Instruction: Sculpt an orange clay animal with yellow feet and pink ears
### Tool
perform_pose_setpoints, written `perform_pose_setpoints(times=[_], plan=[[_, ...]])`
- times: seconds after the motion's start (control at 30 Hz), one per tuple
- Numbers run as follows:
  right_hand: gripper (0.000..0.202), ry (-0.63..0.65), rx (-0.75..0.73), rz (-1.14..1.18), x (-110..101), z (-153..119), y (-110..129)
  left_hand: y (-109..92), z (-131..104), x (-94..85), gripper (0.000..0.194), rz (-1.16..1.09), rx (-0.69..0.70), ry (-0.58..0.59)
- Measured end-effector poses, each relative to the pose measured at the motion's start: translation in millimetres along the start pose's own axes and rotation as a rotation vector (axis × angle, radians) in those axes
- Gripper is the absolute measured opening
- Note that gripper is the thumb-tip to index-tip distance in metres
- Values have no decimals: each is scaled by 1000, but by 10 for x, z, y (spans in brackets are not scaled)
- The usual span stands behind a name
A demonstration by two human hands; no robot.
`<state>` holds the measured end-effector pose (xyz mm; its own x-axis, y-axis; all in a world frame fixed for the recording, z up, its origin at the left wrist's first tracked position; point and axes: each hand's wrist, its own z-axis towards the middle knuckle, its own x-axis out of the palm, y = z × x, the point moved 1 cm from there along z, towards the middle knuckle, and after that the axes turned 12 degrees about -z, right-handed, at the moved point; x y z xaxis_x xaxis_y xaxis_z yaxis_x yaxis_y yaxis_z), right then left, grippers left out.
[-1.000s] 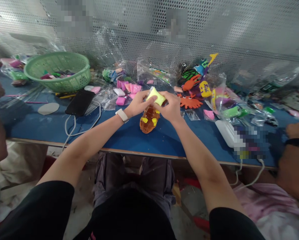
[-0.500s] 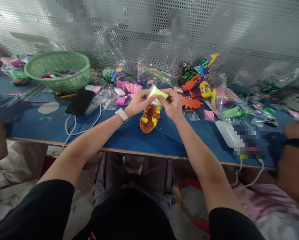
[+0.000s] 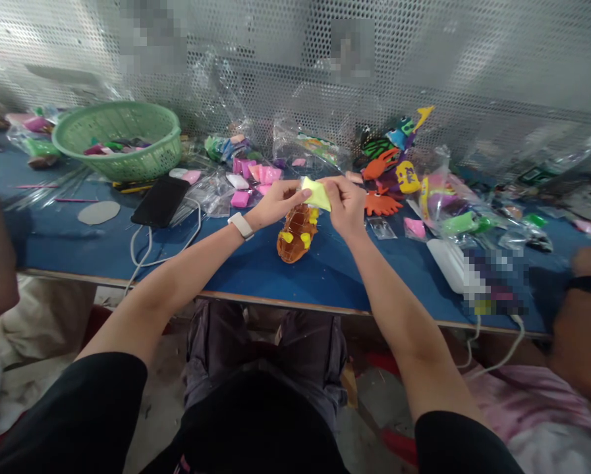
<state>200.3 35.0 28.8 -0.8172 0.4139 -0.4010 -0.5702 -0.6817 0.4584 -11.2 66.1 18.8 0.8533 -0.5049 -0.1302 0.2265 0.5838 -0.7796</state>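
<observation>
Between my two hands, above the blue table, is a small pale yellow packet of what looks like modelling clay (image 3: 317,195). My left hand (image 3: 281,203) pinches its left side, and my right hand (image 3: 345,203) grips its right edge with thumb and curled fingers. Just below them lies a brown clay figure (image 3: 291,245) with yellow lumps and thin lines across its surface; its upper end is partly hidden by my left hand. Several pink clay packets (image 3: 265,174) lie behind my left hand. An orange clay piece with finger-like points (image 3: 382,203) lies to the right of my right hand.
A green basket (image 3: 167,151) with coloured packets stands at the back left, near a black phone (image 3: 160,201) on a white cable. Clay figures and clear bags crowd the back right. A white power bank (image 3: 445,264) lies front right. People sit on both sides.
The yellow packet has turned and flattened out between my fingers, showing more of its face. My right thumb has shifted to its right edge. The brown figure stays in place.
</observation>
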Motion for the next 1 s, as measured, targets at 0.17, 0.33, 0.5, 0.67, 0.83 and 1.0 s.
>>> perform_pose_setpoints(times=[0.17, 0.33, 0.5, 0.67, 0.83, 1.0], plan=[[64, -20, 60, 69, 16, -5, 26, -39, 6, 9, 74, 41, 46, -26], [71, 41, 135, 155, 92, -17, 12, -28, 29, 23, 72, 101, 167, -79], [72, 86, 162, 167, 114, 4, -41, -14, 31, 22, 73, 95, 157, -68], [78, 94, 119, 99, 54, 16, 40, -37, 4, 67, 77, 60, 74, -82], [79, 70, 112, 20, 31, -21, 130, -35, -2, 81, 81, 45, 60, -88], [67, 22, 104, 117, 62, -32, 113, -45, -5, 52, 75, 144, 49, -56]])
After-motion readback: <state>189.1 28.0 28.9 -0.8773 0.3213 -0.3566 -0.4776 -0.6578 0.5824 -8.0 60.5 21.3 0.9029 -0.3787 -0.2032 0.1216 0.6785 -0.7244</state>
